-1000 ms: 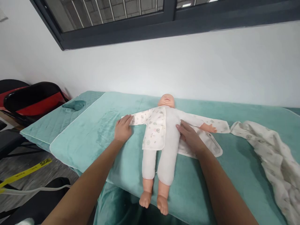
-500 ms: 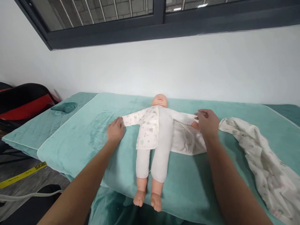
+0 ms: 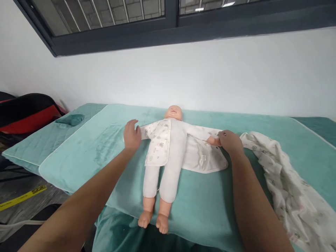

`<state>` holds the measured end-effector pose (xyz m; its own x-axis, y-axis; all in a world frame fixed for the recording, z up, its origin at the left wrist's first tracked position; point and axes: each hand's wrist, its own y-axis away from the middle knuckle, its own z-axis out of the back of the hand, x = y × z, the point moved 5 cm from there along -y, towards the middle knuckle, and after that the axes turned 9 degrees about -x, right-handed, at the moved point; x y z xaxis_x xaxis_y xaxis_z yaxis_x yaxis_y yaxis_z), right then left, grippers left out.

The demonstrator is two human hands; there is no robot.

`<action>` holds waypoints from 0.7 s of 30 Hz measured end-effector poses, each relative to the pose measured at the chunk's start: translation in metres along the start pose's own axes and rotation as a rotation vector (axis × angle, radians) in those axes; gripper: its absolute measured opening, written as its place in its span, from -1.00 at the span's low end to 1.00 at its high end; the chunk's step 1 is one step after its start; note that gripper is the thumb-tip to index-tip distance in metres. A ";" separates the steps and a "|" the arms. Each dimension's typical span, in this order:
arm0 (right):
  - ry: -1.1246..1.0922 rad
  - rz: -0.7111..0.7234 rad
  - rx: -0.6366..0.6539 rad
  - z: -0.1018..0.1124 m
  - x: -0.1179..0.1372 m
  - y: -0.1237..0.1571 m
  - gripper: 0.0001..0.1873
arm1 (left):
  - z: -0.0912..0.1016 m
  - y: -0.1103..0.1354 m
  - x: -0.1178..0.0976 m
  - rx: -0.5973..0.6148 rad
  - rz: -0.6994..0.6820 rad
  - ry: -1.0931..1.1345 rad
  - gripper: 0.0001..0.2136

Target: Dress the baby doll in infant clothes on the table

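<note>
A baby doll [image 3: 178, 140] in a white bodysuit lies on its back, feet toward me. A printed white baby jacket [image 3: 159, 148] covers one side of its chest and one arm. The jacket's other half [image 3: 204, 157] is spread open beneath the doll's other arm. My left hand [image 3: 132, 135] is open beside the sleeved arm's end, thumb apart from the fingers; it hides the cuff. My right hand [image 3: 231, 141] is closed around the doll's hand [image 3: 214, 140] on the bare-sleeve side. Part of the jacket lies behind that arm.
Under the doll is a green padded bed [image 3: 199, 206] against a white wall [image 3: 199, 77]. A crumpled printed cloth [image 3: 286, 175] lies to the right. A black and red chair [image 3: 28, 117] stands at the left, and a dark-framed window [image 3: 173, 21] is above.
My left hand has lifted off the sleeve end and its fingers have spread. My right hand has come down onto the doll's hand. The view has shifted slightly right.
</note>
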<state>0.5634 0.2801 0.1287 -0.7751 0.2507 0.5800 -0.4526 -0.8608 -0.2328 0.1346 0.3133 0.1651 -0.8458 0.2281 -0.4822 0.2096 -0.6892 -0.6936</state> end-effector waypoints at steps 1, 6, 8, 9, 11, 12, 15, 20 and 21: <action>-0.044 0.006 0.022 0.000 0.002 0.001 -0.64 | -0.004 -0.003 -0.024 -0.009 -0.044 0.073 -0.67; -0.790 -0.153 0.221 -0.005 0.012 0.011 -0.47 | -0.035 0.009 -0.154 0.384 -0.414 0.251 -0.56; -1.124 -0.224 0.299 -0.009 0.019 0.014 -0.43 | -0.044 0.022 -0.191 0.523 -0.609 0.209 -0.48; -1.204 -0.226 0.321 -0.010 0.022 0.014 -0.44 | -0.048 0.027 -0.203 0.561 -0.670 0.174 -0.46; -1.257 -0.190 0.350 -0.012 0.027 0.016 -0.53 | -0.058 0.033 -0.215 0.598 -0.733 0.093 -0.46; -1.248 -0.174 0.351 -0.014 0.029 0.017 -0.59 | -0.064 0.034 -0.216 0.613 -0.749 0.045 -0.49; -1.164 -0.160 0.358 -0.021 0.034 0.023 -0.66 | -0.079 0.030 -0.211 0.654 -0.815 -0.102 -0.60; -1.136 -0.061 0.378 -0.027 0.047 0.031 -0.61 | -0.085 0.023 -0.212 0.660 -0.920 -0.099 -0.51; -1.134 -0.032 0.384 -0.027 0.049 0.032 -0.61 | -0.086 0.023 -0.216 0.674 -0.913 -0.068 -0.50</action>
<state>0.4992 0.2772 0.1285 0.1516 -0.0926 0.9841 -0.1534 -0.9857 -0.0691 0.3648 0.3074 0.2069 -0.5765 0.8109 0.0999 -0.7877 -0.5192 -0.3315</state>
